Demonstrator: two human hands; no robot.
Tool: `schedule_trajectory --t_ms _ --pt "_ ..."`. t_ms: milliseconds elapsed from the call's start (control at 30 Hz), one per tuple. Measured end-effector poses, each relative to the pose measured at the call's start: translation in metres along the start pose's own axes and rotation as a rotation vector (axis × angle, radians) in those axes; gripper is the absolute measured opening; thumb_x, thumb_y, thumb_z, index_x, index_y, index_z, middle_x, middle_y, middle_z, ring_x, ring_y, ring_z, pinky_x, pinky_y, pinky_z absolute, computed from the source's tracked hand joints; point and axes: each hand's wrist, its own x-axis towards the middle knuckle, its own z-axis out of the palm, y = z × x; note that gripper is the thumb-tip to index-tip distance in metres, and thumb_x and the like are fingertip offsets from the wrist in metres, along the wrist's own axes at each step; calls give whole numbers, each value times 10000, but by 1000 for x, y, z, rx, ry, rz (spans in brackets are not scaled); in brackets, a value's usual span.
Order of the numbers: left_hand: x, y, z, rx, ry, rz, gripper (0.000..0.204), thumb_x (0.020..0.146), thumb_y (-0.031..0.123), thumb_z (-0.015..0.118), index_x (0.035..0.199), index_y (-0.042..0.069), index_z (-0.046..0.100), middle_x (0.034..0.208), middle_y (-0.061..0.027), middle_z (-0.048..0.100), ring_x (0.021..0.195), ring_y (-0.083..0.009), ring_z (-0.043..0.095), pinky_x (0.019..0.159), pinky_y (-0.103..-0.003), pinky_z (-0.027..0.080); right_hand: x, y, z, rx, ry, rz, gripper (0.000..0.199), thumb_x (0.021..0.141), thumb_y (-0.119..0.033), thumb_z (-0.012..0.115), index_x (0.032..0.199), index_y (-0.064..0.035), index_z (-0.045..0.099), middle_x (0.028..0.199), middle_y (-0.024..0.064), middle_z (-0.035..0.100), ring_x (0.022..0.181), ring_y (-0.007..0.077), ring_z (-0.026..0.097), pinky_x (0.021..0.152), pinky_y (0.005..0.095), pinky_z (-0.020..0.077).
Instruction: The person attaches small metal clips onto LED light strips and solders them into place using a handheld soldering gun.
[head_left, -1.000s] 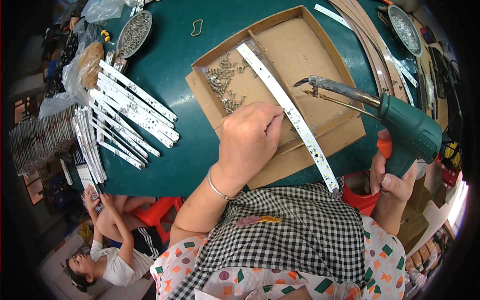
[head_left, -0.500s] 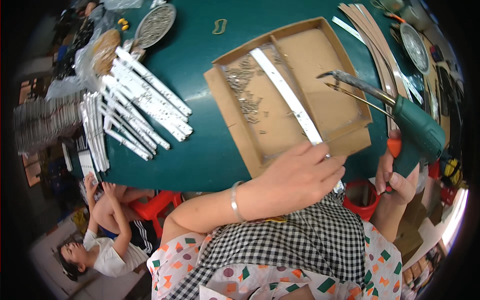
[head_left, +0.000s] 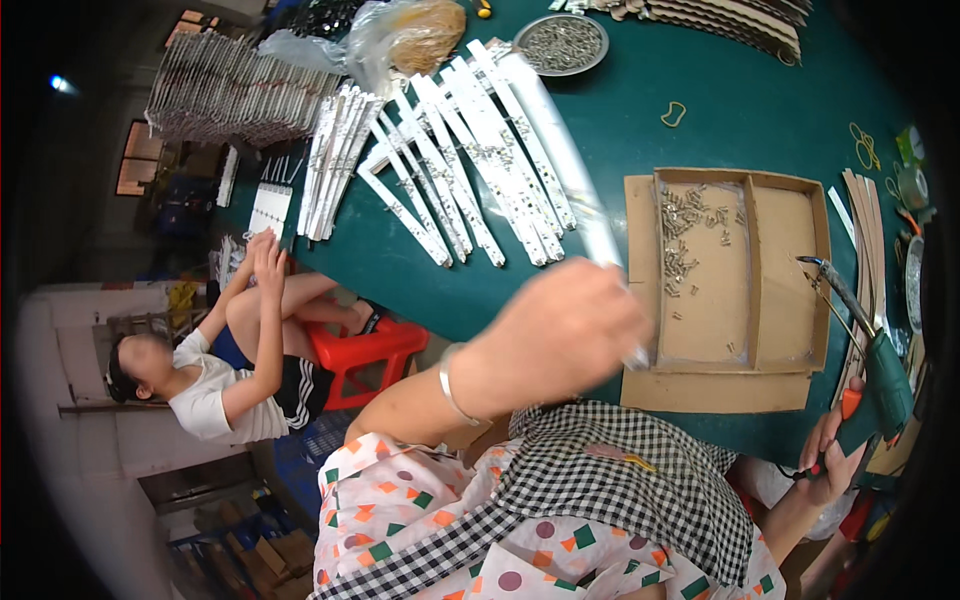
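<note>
Leftmost, a ridged stack of thin strips (head_left: 240, 90) lay at the left end of the green worktop (head_left: 780, 110); below it, a co-worker (head_left: 240, 385) sat on a red stool (head_left: 375, 345) just outside the near edge. Next came a close bundle of white strips (head_left: 335, 165), its lower ends by the near edge. Beyond it toward the far edge lay a clear plastic bag (head_left: 375, 45). A looser fan of white strips (head_left: 490, 160), dotted with small dark components, spread over the left part of the worktop. Just right of the fan's upper ends, near the far edge, stood a metal bowl (head_left: 560, 45) of small metal parts.

The left hand (head_left: 570, 320), blurred and wearing a bangle (head_left: 453, 385) at the wrist, was closed on the lower end of a single white strip (head_left: 570, 160). This strip slanted up and leftward along the fan's right side; whether it touched the fan could not be told.

Farther right lay a rubber band (head_left: 672, 114) and, by the near edge, a divided cardboard tray (head_left: 785, 325), with loose metal parts (head_left: 685, 215) in its left compartment. The right hand (head_left: 825, 465), fingers wrapped around the handle, gripped a green soldering gun (head_left: 885, 385), its tip above the right compartment. Brown strips (head_left: 862, 215) lay toward the worktop's right edge.
</note>
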Motion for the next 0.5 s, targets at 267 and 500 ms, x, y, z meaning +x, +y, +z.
schedule_trajectory --t_ms 267,500 --pt "-71 -78 -21 221 -29 -349 233 663 -41 619 851 54 720 888 -53 677 786 -222 596 689 -337 510 6 1 10 -27 9 48 837 762 -135 729 1387 111 229 700 72 470 417 126 471 353 203 406" --pt "-78 -111 -12 141 -46 -371 289 658 -119 584 867 31 715 891 -69 681 817 -255 599 734 -359 515 1 3 12 -26 18 32 819 772 -119 731 1390 96 239 703 42 439 422 92 430 369 179 353"
